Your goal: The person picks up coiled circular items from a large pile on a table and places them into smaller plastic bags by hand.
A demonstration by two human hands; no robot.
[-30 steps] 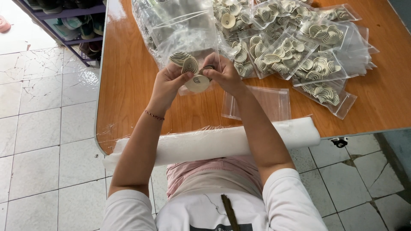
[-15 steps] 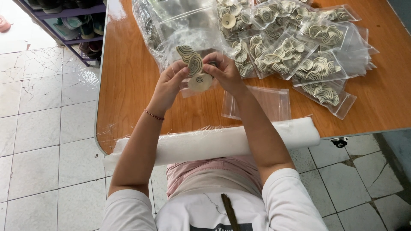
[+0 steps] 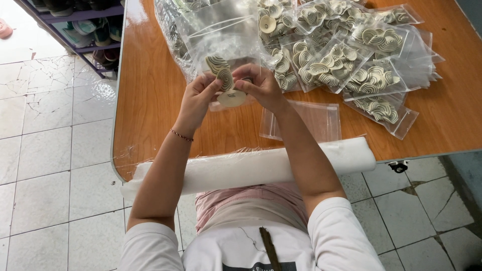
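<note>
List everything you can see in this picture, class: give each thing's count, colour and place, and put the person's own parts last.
Table: one, orange-brown wood, upper frame.
Filled bags: many, clear, full of cream ridged discs, piled at the far side of the table.
Empty bag: one, clear, flat on the table beside the right forearm.
Foam roll: one, white, along the near table edge.
Shelf: one, purple, top left on the tiled floor.
Discs: a few, cream, between both hands.
Left hand: grips discs.
Right hand: grips discs.
</note>
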